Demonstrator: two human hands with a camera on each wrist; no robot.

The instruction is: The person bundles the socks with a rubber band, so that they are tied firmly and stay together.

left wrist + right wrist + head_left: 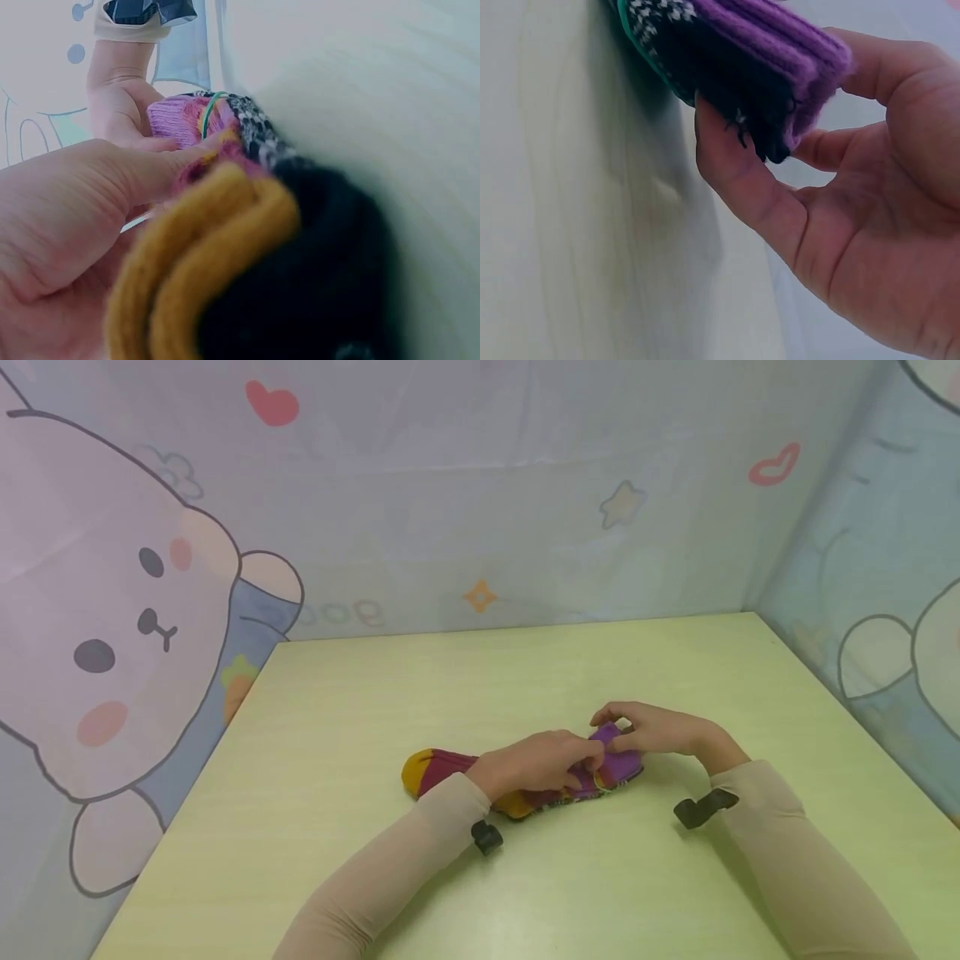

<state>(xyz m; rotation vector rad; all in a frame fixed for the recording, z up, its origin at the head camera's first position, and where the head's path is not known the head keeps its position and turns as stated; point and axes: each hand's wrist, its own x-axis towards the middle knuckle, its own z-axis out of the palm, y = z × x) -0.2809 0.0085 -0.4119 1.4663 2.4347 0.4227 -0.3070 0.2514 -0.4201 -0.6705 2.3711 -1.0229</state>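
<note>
A pair of knitted socks (446,768) lies on the table, maroon with mustard toe and heel and a purple cuff end. In the left wrist view, the socks' (217,247) dark, black-and-white patterned inner side shows. A thin green band (206,116) loops around them near the cuff. My left hand (536,764) grips the middle of the socks, its thumb along the side next to the band. With fingers on both sides, my right hand (660,728) holds the layered purple cuff (810,67). Part of the socks is hidden under the left hand.
The pale yellow-green table (360,693) reaches back to a cartoon-printed cloth backdrop (450,510). Similar cloth (862,568) hangs at the right side. A black strap piece (705,808) sits at the right wrist, and another (487,837) at the left.
</note>
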